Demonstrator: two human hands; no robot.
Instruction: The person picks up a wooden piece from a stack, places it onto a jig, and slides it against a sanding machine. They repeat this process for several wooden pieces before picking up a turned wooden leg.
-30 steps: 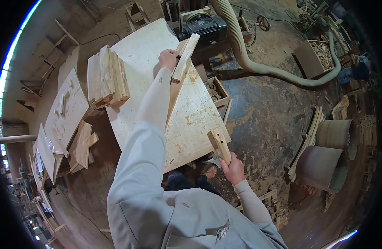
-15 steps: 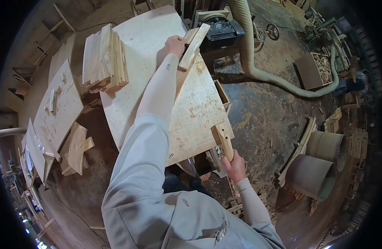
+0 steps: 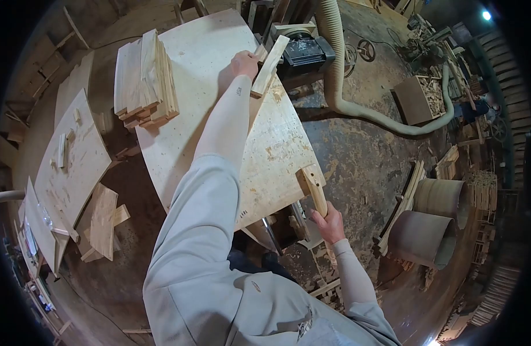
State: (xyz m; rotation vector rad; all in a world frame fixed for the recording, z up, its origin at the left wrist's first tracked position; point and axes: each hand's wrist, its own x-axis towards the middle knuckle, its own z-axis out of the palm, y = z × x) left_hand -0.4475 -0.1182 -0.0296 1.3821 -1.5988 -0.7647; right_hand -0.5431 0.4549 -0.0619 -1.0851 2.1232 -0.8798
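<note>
My left hand [image 3: 243, 62] reaches far across the plywood table [image 3: 208, 115] and grips a long pale wood strip [image 3: 269, 65] at the table's far right edge, beside a dark motor [image 3: 303, 51]. My right hand [image 3: 330, 224] holds a short wooden block [image 3: 314, 187] by its lower end. That block stands tilted at the table's near right corner. A stack of cut wood pieces [image 3: 145, 81] lies on the table's far left part.
A ribbed dust hose [image 3: 346, 86] runs from the machine across the dirt floor. A box of offcuts [image 3: 418, 95] sits at the right. Two metal drums [image 3: 432, 222] lie at the right. A second plywood board [image 3: 69, 155] and loose boards [image 3: 101, 222] are at the left.
The view has shifted a little. My left hand with the strip stays near the motor. My right hand and its block have moved slightly right along the table's near corner.
</note>
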